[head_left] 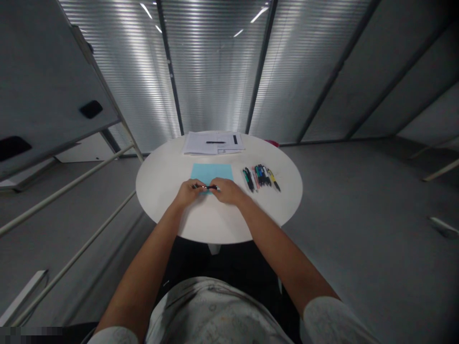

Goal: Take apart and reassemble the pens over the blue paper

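Between my two hands a dark pen [207, 187] lies sideways, with a shiny part at its middle. My left hand [187, 192] pinches one end of it. The other end is gripped in my right hand [227, 190]. Both hands are over the near part of a light blue sheet [212, 171] on the white round table [215, 224]. Fingers cover much of the pen. To the right of my right hand lies a row of several pens and markers [261, 177], black, green, pink, white and yellow among them.
White papers [201, 144] lie at the table's far side with a black pen [215, 142] on top. A whiteboard on a pale metal frame [71, 186] stands at the left. Behind the table is a glass wall with blinds [215, 71].
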Available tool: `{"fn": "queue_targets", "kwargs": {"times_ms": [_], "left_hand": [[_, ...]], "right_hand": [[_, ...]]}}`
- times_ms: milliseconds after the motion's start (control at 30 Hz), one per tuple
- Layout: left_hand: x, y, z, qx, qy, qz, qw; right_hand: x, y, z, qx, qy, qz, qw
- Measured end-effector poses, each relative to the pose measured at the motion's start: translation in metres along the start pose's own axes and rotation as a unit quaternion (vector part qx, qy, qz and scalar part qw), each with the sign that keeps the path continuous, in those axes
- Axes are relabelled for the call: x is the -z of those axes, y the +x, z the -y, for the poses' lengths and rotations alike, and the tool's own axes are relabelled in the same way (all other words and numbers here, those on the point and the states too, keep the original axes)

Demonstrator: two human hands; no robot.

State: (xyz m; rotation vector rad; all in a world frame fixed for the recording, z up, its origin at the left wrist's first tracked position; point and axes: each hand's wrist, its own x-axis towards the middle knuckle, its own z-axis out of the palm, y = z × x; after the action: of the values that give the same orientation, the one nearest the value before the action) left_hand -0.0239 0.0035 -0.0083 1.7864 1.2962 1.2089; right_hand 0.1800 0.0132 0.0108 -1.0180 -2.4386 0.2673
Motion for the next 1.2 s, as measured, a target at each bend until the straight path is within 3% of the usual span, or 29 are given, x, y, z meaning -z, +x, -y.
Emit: {"fn": "queue_targets", "kwargs": {"times_ms": [133,233,433,733,900,1100,1200], "left_hand": [[0.000,-0.001,0.001,-0.013,0.013,-0.011,1.000],[-0.001,-0.001,0.003,-0.003,-0.009,-0.020,1.000],[-0.001,-0.002,-0.001,0.019,-0.060,-0.024,0.998],[0.001,-0.001,-0.001,0.055,-0.069,-0.022,0.996],[0.002,-0.001,-0.003,0.060,-0.086,-0.029,0.994],[0.001,-0.002,-0.001,0.031,-0.064,-0.030,0.997],[0.000,-0.003,-0.001,0.006,-0.028,-0.022,0.999]], "right_hand": [[-0.001,0.001,-0.001,0.019,-0.007,-0.010,1.000],[0.000,0.003,-0.005,0.022,-0.007,0.018,1.000],[0.009,0.000,-0.001,-0.030,-0.091,0.026,0.995],[0.011,0.002,0.006,0.029,-0.141,-0.011,0.989],[0.012,0.003,0.004,0.010,-0.126,-0.046,0.991],[0.010,0.001,-0.005,0.047,-0.074,-0.009,0.996],[0.008,0.002,-0.010,0.033,-0.029,-0.002,0.999]]}}
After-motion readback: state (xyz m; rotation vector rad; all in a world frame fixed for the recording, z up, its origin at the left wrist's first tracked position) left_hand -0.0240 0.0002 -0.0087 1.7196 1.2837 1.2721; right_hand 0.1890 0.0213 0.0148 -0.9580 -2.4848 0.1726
